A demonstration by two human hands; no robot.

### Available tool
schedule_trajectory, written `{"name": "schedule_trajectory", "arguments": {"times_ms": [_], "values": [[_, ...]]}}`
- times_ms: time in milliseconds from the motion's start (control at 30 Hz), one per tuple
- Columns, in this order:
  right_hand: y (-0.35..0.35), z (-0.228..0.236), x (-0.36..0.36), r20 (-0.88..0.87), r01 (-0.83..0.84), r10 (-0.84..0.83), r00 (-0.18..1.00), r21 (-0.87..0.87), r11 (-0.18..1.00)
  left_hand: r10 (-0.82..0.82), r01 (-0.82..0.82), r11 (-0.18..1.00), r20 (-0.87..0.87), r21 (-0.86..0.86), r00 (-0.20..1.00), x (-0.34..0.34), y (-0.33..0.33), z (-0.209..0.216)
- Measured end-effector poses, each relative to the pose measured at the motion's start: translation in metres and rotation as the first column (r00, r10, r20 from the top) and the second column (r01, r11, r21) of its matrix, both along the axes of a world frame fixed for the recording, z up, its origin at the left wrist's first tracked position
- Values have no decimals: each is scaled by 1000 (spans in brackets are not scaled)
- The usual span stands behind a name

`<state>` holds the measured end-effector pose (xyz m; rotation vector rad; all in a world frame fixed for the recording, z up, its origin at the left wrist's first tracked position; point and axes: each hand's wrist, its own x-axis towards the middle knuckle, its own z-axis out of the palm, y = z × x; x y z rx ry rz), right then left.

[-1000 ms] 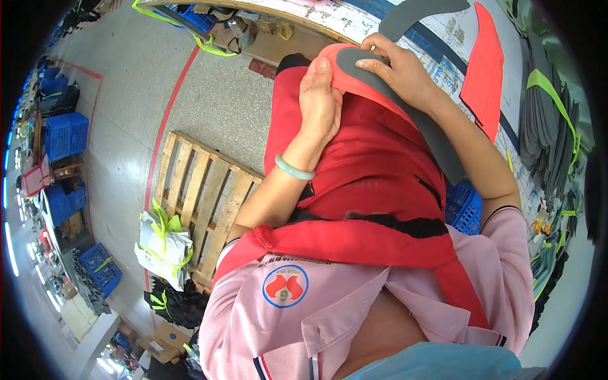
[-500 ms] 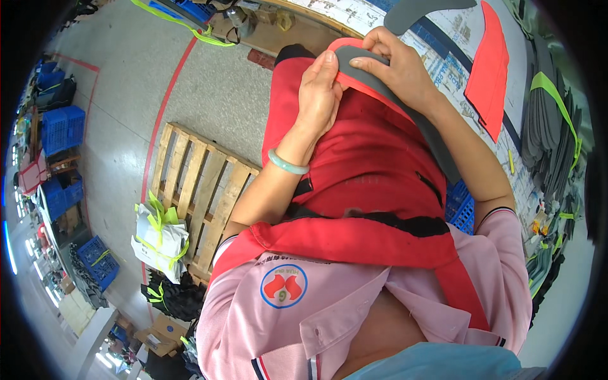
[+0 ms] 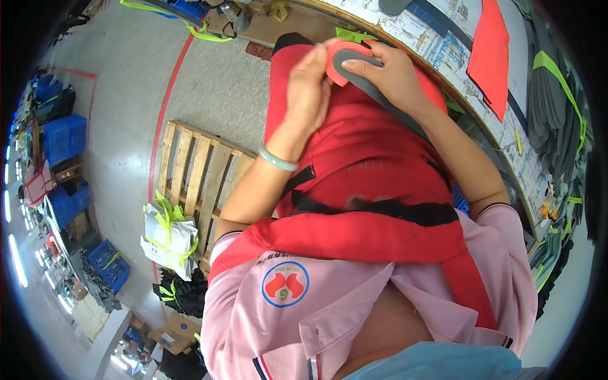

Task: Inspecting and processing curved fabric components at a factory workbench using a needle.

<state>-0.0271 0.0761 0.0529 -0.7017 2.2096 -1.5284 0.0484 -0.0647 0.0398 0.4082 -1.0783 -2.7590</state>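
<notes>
Over the lap of my red apron (image 3: 373, 158) I hold a curved grey piece of sheet material (image 3: 370, 85) laid against a coral-red piece (image 3: 340, 73). The coral-red edge shows around the grey piece's rounded end. My right hand (image 3: 399, 76) pinches both layers, thumb on top of the grey one. My left hand (image 3: 308, 88), a bracelet on its wrist, is closed at the coral-red edge left of the rounded end; its fingertips are slightly blurred. Below my right forearm, the grey piece's tail runs down toward the right side of my lap.
On the worktable (image 3: 437, 54) at the right lie another coral-red piece (image 3: 491, 57), a grey piece (image 3: 394, 5) and a tied stack of grey strips (image 3: 550, 104). To the left are a wooden pallet (image 3: 212, 168), a tied white bundle (image 3: 170, 237) and blue crates (image 3: 65, 136).
The held pieces have turned, and their rounded end has shifted slightly down and left. My left hand has moved a little left. The table edge sits lower in view, and a bright green strip now shows.
</notes>
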Motion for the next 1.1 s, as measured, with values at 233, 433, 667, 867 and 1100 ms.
{"name": "schedule_trajectory", "arguments": {"times_ms": [233,433,667,867,1100], "values": [[0,26,11,142,-178,172,975,29,984,-542,539,840,84,57,836,-5,-58,-17],[1,6,18,231,-226,218,948,7,974,-606,604,795,136,60,784,7,-44,-12],[-3,13,11,168,-219,198,966,118,969,-563,560,826,101,62,820,10,-50,-21],[4,8,17,253,-317,265,931,194,928,-615,611,779,-18,142,789,26,-47,-28],[8,10,11,372,-298,249,894,79,951,-589,584,804,15,113,808,22,-39,-24]]}}
